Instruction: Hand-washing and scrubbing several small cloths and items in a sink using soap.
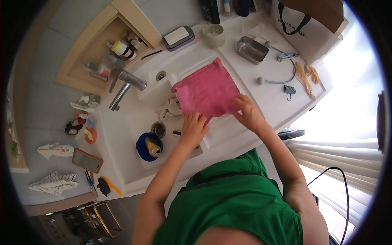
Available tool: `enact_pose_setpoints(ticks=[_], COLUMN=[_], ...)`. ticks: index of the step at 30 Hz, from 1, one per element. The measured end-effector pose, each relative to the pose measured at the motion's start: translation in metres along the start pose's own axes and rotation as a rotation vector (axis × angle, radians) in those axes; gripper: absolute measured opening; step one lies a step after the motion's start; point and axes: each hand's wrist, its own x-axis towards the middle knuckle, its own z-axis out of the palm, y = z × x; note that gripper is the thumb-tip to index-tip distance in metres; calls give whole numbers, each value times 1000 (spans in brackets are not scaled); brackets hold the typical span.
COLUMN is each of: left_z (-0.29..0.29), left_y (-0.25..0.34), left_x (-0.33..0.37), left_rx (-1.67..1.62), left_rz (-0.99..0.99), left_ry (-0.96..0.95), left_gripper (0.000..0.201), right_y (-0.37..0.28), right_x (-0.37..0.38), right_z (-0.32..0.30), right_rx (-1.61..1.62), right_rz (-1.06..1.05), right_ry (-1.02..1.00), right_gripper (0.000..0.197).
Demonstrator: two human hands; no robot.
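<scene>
A pink cloth [208, 90] lies spread over the ribbed washboard side of the white sink [118, 143], its far corner turned up. My left hand [193, 129] grips the cloth's near edge with its fingers curled on it. At the right edge, my right hand [250, 114] pinches the cloth between thumb and fingers. Left of the cloth, a crumpled whitish cloth [169, 109] sits in the basin, partly hidden by the pink one. Near my left forearm stands a blue bowl [143, 152] with a yellow can [152, 148] in it, beside the drain [159, 129].
A chrome faucet [126, 87] reaches over the basin from the left. Along the back are a soap dish [179, 37] and a pale cup [213, 36]. The right counter holds a metal tray [251, 50], a binder clip [289, 90], rubber gloves [305, 79] and a paper bag [302, 30].
</scene>
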Motion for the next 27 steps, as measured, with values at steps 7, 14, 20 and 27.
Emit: enact_pose_setpoints(ticks=[7,14,20,27], left_z=[5,7,7,8], left_y=[-7,-2,-5,-10], left_x=[-5,-11,-14,-20], left_rx=[-8,-293,-620,-871], left_rz=[38,-152,-411,-599], left_ry=[-37,25,68,-6], left_gripper=[5,4,6,12], right_y=[20,34,59,79], right_x=[25,125,240,296], right_z=[9,-19,-1,20], right_rx=[-160,-53,-207,-349], right_rz=[121,47,81,369], right_ry=[-528,-132,216,142], right_gripper=[23,54,91,108])
